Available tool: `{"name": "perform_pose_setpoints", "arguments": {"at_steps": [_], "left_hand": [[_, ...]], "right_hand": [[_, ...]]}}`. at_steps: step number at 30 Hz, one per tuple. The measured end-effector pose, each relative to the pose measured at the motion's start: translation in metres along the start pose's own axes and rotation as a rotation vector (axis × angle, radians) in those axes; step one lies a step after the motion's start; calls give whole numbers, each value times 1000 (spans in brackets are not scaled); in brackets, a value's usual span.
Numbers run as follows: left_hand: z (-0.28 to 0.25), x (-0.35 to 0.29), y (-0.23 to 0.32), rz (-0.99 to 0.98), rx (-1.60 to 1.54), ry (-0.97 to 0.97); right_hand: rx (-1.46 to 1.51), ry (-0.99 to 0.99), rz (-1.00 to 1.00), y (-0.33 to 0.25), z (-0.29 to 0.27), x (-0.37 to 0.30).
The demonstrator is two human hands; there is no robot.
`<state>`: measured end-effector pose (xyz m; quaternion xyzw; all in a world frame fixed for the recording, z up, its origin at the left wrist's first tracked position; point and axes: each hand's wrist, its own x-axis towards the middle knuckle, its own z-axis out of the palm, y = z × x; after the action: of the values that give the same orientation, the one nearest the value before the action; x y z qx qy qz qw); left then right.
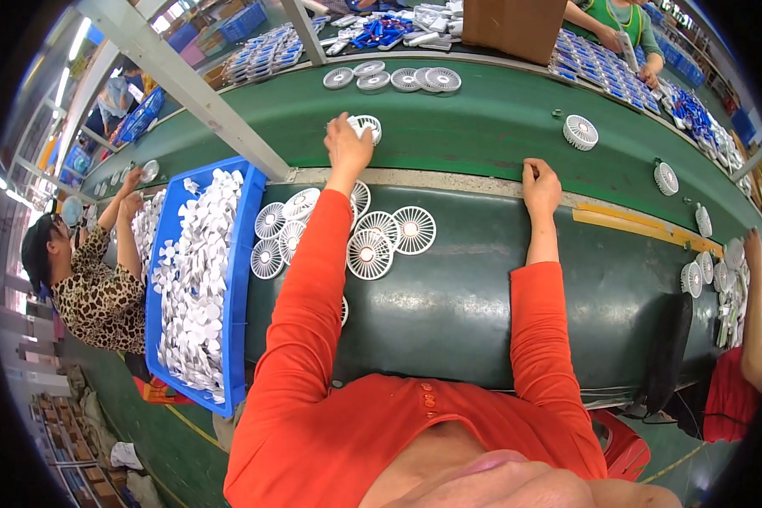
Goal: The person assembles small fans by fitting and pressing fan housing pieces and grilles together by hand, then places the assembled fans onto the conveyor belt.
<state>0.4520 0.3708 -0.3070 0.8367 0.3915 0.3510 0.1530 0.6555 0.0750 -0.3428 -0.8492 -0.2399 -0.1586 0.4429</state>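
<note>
Left of me, loose white blades [196,284] fill the blue bin [243,279], apparently unfitted; beside it, white grilles [370,256] look unfinished. My left hand [348,147] grips a round fan part [375,127] over the far belt [470,127]; my right [541,188] curls, contents unclear. Farther right, fan heads [581,133] look assembled.

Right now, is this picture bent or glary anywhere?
In the head view, fisheye distortion bows the green conveyor belt and corners go black; there too, pale sheen crosses the dark green worktable, though white fan grilles read clearly, and upper-left lamps look washed out.
</note>
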Motion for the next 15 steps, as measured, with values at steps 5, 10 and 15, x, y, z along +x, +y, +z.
{"name": "perform_pose_setpoints", "arguments": {"at_steps": [5, 10, 15], "left_hand": [[39, 22, -73, 310, 460, -209], [69, 13, -86, 102, -64, -237], [50, 6, -46, 200, -12, -213]], "right_hand": [[24, 19, -10, 3, -2, 0], [-154, 119, -66, 16, 5, 2], [-120, 190, -55, 11, -1, 3]]}}
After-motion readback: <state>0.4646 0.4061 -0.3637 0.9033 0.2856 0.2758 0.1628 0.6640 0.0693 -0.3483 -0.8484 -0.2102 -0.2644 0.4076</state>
